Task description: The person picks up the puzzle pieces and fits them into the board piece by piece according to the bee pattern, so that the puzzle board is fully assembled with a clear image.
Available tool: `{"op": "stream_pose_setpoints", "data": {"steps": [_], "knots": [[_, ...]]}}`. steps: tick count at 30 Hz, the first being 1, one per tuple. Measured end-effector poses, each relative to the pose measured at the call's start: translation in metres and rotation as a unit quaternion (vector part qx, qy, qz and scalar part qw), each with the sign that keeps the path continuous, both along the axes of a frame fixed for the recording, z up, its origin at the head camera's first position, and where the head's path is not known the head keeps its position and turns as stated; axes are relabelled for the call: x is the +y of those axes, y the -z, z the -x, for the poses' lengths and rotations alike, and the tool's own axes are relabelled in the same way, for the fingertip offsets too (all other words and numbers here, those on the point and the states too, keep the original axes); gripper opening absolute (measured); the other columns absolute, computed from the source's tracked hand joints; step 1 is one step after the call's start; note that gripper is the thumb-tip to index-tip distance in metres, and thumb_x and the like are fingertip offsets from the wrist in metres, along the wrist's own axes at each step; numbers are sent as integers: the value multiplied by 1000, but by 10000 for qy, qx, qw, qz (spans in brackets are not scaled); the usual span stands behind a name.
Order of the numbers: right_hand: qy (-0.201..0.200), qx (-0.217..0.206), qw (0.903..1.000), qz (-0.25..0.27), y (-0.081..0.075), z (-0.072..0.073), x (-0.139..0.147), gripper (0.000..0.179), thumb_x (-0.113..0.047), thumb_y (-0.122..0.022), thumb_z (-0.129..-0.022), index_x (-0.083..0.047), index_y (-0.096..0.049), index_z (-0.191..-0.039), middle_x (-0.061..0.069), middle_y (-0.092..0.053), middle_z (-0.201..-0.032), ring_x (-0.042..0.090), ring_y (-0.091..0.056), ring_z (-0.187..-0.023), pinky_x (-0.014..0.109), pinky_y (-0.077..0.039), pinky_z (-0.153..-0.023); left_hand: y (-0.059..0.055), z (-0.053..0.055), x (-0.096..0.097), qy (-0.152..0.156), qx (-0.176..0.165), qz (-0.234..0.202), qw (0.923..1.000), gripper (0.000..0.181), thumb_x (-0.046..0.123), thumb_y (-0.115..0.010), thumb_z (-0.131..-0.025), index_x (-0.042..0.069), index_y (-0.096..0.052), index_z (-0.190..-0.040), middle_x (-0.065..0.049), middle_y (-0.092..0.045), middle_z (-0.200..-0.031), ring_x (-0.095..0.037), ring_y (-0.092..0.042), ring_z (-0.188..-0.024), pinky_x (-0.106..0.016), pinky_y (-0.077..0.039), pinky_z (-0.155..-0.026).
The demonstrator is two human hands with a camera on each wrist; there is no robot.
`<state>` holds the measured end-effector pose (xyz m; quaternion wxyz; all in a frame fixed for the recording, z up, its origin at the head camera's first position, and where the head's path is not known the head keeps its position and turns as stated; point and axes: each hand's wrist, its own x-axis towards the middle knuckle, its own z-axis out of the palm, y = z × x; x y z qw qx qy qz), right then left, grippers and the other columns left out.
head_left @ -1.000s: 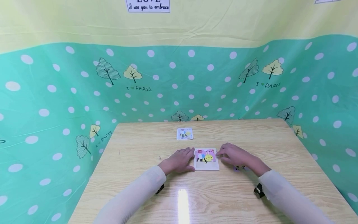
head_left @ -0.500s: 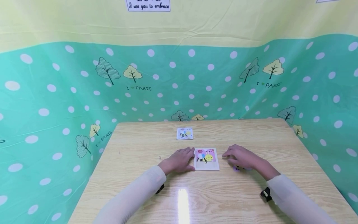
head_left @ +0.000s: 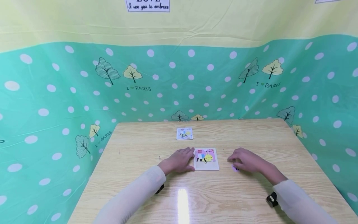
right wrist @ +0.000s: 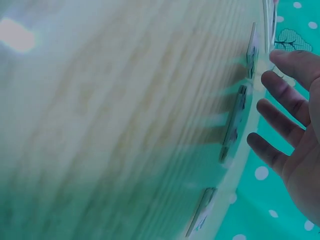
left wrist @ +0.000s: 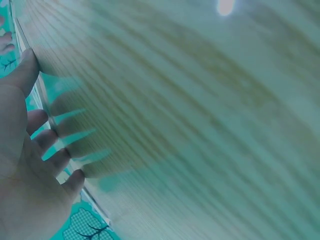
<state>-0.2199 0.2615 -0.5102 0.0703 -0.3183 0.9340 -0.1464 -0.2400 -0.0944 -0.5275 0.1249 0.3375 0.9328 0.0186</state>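
In the head view, the left hand (head_left: 179,160) lies along the left edge of a small puzzle board (head_left: 207,166), which sits flat near the middle of the worktop (head_left: 139,137). The bee picture (head_left: 206,156) fills the board's upper part, while a pale strip along the bottom is bare. Beyond it lies a card (head_left: 184,133) with a similar bee design, probably the pattern to match, worth a glance before choosing. The right hand (head_left: 246,160) is bent over the worktop to the right of the board, a purplish piece (head_left: 235,168) peeping out by its thumb. The step in hand looks like picking out a piece for that bare strip.

In the left wrist view, the fingers are spread apart and clamped on nothing, their tips down at the worktop. Light, steady pressure against the board should be enough to brace it; pushing hard could skew it.

In the right wrist view, the fingers are also apart and hold nothing. Three flat loose pieces (right wrist: 233,125) lie well spaced before them. Being so thin, a piece will likely lift best if pinched by opposite edges, or slid over and pressed down once its outline lines up.
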Motion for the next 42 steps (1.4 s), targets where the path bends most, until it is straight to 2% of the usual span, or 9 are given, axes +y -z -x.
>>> {"op": "stream_pose_setpoints", "data": {"steps": [8,17,24,42], "knots": [[43,-31,10000,31,2,-7,9,23,-17,-73,-93,-16,-77,-115,-8,-73,-105,18,-64,-102,43,-58,-91,-1,-1,0,23,-2,0,10000,82,64,-58,-94,13,-41,-155,-9,-29,-168,-28,-30,-155,-45,-30,-127],[-84,-22,10000,-12,5,-9,13,27,-24,-79,-89,-20,-78,-115,-11,-69,-103,12,-59,-99,41,-56,-88,-3,-2,0,30,-29,4,10000,77,63,-58,-95,14,-44,-153,-9,-28,-169,-28,-29,-156,-45,-30,-127],[-199,82,9998,26,7,-10,15,26,-21,-80,-87,-21,-78,-113,-11,-67,-100,9,-55,-95,36,-53,-83,-4,-2,0,24,-42,-34,10000,73,62,-59,-95,15,-48,-150,-9,-29,-168,-28,-30,-155,-45,-30,-127],[-148,222,9996,46,6,-10,11,23,-21,-79,-87,-22,-78,-110,-13,-69,-99,12,-58,-98,41,-54,-88,-3,0,-1,43,-43,-3,10000,73,64,-58,-94,17,-48,-150,-9,-27,-169,-28,-28,-156,-46,-30,-127]]}}
